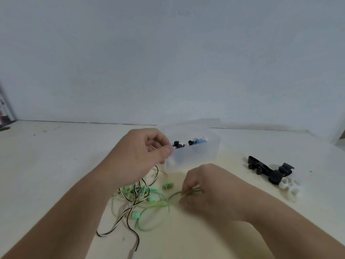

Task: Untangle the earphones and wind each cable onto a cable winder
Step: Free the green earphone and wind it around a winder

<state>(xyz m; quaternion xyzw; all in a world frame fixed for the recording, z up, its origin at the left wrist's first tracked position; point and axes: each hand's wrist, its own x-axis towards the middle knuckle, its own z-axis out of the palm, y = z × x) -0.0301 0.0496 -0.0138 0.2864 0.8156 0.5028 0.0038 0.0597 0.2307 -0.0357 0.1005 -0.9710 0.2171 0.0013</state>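
Note:
A tangle of earphone cables lies on the pale table: mint-green and yellowish cables with green earbuds, and a black-and-white striped cable trailing toward me. My left hand is raised above the tangle, its fingers curled and pinching a thin pale cable strand. My right hand rests low on the table, fingers curled round several green and yellow cable loops at the tangle's right edge.
A translucent plastic box with black, white and blue small parts stands just behind my hands. Black cable winders and white ones lie at the right. A wall rises behind the table.

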